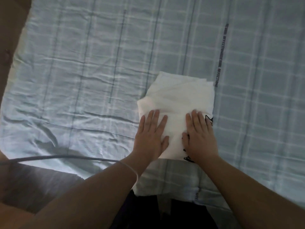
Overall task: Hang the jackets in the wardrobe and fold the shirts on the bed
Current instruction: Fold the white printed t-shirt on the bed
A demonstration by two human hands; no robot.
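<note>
Head view: L hand [151, 138] and R hand [200, 136] lie flat, fingers straight, palms pressing the folded white shirt [176, 100]. Shirt rests on the bed [82, 63] under both hands, extending fwd past fingertips. Thin cord [57, 157] crosses L wrist.

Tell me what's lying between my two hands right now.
Only a strip of the folded white shirt, seen in the head view. The left hand and right hand both press flat on it, with nothing else between them.
</note>
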